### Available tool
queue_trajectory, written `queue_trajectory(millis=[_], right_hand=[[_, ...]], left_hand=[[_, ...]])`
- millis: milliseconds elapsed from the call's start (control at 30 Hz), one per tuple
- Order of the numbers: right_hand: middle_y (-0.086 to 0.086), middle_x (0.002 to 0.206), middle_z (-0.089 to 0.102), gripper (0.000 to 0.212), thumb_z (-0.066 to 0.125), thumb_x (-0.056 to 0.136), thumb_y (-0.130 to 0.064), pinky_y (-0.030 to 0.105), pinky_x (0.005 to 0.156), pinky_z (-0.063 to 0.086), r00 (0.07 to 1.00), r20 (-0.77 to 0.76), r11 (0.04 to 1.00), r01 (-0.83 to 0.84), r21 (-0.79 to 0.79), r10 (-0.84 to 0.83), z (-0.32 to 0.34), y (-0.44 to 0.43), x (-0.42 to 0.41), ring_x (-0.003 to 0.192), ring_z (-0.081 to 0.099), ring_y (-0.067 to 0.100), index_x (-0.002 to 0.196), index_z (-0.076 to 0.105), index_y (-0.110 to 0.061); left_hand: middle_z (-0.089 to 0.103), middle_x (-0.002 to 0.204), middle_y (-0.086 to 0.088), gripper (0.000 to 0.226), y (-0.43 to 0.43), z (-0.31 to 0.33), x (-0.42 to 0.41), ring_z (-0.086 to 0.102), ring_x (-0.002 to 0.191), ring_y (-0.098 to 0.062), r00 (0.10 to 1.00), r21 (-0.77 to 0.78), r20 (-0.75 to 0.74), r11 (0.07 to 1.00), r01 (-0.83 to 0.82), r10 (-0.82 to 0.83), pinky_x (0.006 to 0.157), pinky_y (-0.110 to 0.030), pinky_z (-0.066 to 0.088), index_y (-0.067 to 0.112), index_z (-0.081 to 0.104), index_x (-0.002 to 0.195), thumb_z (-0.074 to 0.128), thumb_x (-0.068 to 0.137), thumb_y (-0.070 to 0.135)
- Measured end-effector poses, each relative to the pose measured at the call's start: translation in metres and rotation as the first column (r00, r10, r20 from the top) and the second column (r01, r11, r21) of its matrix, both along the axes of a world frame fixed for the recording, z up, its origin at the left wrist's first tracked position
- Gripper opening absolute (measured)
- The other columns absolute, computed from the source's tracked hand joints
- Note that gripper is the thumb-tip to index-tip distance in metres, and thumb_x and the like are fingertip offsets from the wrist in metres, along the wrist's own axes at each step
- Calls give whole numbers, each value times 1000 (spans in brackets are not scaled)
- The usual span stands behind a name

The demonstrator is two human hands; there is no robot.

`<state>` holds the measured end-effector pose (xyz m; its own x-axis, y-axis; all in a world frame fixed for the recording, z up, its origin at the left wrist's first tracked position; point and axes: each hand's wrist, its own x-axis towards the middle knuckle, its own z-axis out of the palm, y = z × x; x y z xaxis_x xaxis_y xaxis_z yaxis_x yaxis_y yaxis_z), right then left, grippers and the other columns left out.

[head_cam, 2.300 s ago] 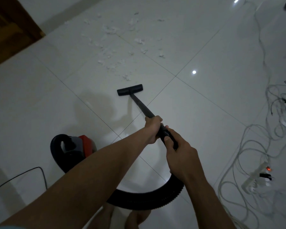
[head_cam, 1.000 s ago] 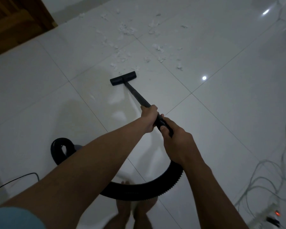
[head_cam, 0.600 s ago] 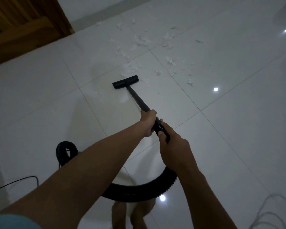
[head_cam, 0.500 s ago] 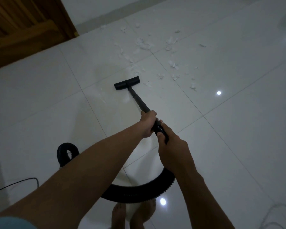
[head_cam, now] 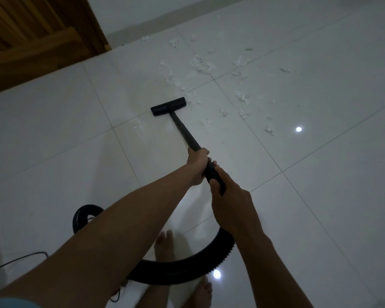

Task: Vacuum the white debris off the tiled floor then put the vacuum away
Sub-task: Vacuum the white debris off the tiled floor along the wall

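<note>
The long black vacuum wand (head_cam: 185, 132) is gripped by both hands; the left hand (head_cam: 197, 166) is closed around it further forward, at about 12 o'clock from the right hand (head_cam: 230, 204), whose fingers are wrapped around the ribbed handle end where the black corrugated hose (head_cam: 187, 266) joins, a spacing judged to give steering and push; the flat black floor nozzle (head_cam: 168, 106) is set on the glossy white tiled floor (head_cam: 53, 152), its far right corner just touching the scattered white debris (head_cam: 201, 64); the debris is spread from 12 to 2 o'clock of the nozzle, largely uncollected; the hose is looped back past the bare feet (head_cam: 163, 245) to a partly hidden black vacuum body (head_cam: 85, 216) at 7 o'clock; a brown wooden door (head_cam: 31, 34) stands at 10 o'clock.
</note>
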<state>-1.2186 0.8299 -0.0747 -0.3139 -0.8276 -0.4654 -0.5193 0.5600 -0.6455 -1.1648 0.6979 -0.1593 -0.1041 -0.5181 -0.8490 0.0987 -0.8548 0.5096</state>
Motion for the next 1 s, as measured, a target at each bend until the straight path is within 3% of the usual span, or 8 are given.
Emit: queue_trajectory(millis=[367,467,633,733,833,1000], right_hand=[[-13,83,58,46,37,107,-40,17,59,43,1000,-19,1000,-10,16,10,-8,-93,13,68,58,4,154,33,-42],[-11,89,60,46,37,107,-40,16,59,42,1000,-23,1000,-21,23,21,-11,-116,13,68,57,2,154,33,-42],[-7,96,68,45,36,107,-40,25,67,52,998,-21,998,-56,24,56,-12,-148,8,73,62,6,152,32,-46],[-7,89,66,45,36,107,-41,29,67,55,998,-18,998,-61,15,61,-13,-168,8,70,62,8,152,32,-45],[-2,95,69,46,36,107,-41,36,72,59,998,-13,998,-60,10,60,-12,-188,10,74,65,13,153,30,-44],[-1,100,70,48,33,108,-40,32,73,55,998,8,998,-68,2,68,-14,-224,10,77,63,12,155,26,-45]], left_hand=[[51,74,-7,51,-94,-4,14,56,54,-16,1000,3,4,1000,-23,23,51,-28,56,16,31,149,46,101,9],[51,74,-7,52,-116,-8,16,56,53,-15,999,1,3,999,-36,36,50,-28,55,17,30,150,46,101,10],[50,73,-8,53,-147,-10,16,56,55,-17,999,1,8,999,-46,46,44,-24,53,17,29,150,45,100,8],[50,74,-8,49,-168,-11,15,56,57,-18,999,-10,13,999,-48,48,46,-26,53,16,33,147,45,100,8],[50,74,-8,42,-189,-6,15,57,58,-18,999,-17,39,999,-29,29,47,-26,53,15,36,141,44,100,9],[49,75,-8,37,-223,-8,16,54,58,-18,998,-25,59,999,-28,29,43,-23,50,13,39,137,42,101,9]])
